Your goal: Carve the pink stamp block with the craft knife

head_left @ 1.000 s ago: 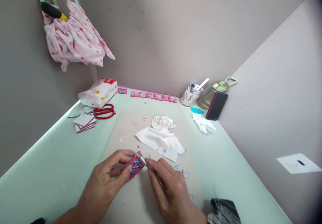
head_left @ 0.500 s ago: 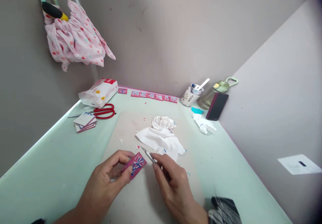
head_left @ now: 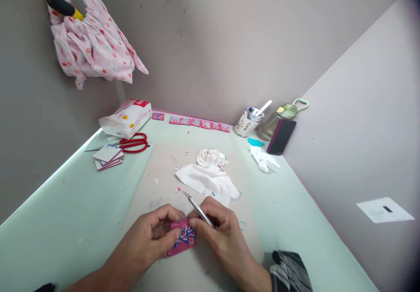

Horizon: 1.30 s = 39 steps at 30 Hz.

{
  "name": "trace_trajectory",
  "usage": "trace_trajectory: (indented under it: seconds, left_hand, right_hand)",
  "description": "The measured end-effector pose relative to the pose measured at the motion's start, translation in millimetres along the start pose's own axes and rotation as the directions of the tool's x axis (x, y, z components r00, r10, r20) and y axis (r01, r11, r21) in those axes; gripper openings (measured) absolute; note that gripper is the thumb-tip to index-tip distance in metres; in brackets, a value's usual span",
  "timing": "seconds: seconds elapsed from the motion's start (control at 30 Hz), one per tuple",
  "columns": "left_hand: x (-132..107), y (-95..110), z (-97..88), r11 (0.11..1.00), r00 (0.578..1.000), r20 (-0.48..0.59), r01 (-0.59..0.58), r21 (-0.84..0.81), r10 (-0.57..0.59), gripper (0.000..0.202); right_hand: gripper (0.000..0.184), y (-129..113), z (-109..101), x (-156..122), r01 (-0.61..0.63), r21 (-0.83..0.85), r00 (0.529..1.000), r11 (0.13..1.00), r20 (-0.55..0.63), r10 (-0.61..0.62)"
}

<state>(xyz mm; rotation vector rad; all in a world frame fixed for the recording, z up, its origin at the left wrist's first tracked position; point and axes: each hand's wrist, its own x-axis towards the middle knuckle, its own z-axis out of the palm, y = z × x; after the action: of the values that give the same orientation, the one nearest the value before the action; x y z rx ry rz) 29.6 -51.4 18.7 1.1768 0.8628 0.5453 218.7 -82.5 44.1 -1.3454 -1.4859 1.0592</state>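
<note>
My left hand (head_left: 146, 237) pinches a small pink card (head_left: 180, 249) painted with a blue and white character, thumb on its face and fingers behind. In my right hand (head_left: 226, 233) lies a silver craft knife (head_left: 199, 210), its blade pointing up and away from the card. The thumb and index finger of that hand also touch the card's upper right corner. Beyond the blade, crumpled white tissue (head_left: 210, 180) rests on a beige work board (head_left: 147, 196). A tiny pink scrap (head_left: 178, 189) sits close to the blade tip.
Red-handled scissors (head_left: 136, 143), stacked cards (head_left: 108, 154) and a tissue pack (head_left: 126, 119) are at the left. Several pink character cards (head_left: 200, 123) line the wall. A cup (head_left: 246, 123), a bottle (head_left: 269, 128), a phone (head_left: 281, 137) and another tissue (head_left: 264, 158) stand or lie right.
The card has come down and turned more level. My right hand has moved in to touch its corner, the knife shifting back within the fingers. The view has shifted slightly.
</note>
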Motion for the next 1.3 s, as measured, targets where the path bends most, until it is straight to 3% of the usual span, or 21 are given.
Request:
trace_trajectory:
  seconds: [0.23, 0.4, 0.67, 0.8, 0.93, 1.1, 1.3]
  left_hand:
    - [-0.7, 5.9, -4.9, 0.993, 1.0, -0.003, -0.024, 0.119, 0.025, 0.021]
    - [-2.4, 10.2, -3.3, 0.993, 1.0, 0.005, -0.01, 0.121, 0.01, 0.028]
    - [-1.9, 12.8, -8.5, 0.998, 0.998, -0.047, 0.033, -0.051, -0.035, 0.028]
    - [-1.4, 11.9, -9.3, 0.996, 0.998, -0.017, 0.052, -0.069, -0.053, 0.03]
    - [-1.6, 11.9, -8.4, 0.994, 0.998, -0.052, 0.027, -0.109, -0.033, 0.03]
    - [-1.9, 14.6, -7.7, 0.965, 0.992, -0.122, 0.007, -0.262, -0.04, 0.029]
    - [-1.1, 15.9, -9.2, 0.971, 0.989, -0.148, -0.016, -0.24, -0.02, 0.022]
  right_hand:
    - [0.026, 2.0, -0.9, 1.8, -0.173, 0.182, 0.985, 0.968, 0.038, 0.169]
    - [0.03, 3.0, -0.7, 3.9, -0.209, 0.228, 0.978, 0.951, 0.044, 0.205]
    - [0.023, 6.1, -12.8, 9.4, -0.204, 0.178, 0.958, 0.963, -0.166, 0.233]
    - [0.023, 1.0, -9.5, 7.3, -0.15, 0.208, 0.986, 0.967, -0.039, 0.162]
    - [0.026, 0.9, -3.8, 5.9, -0.226, 0.324, 0.974, 0.919, 0.099, 0.205]
    - [0.027, 10.4, -6.4, 9.0, -0.259, 0.383, 0.962, 0.887, 0.025, 0.271]
    - [0.033, 16.6, -7.4, 10.6, -0.28, 0.362, 0.951, 0.889, -0.024, 0.31]
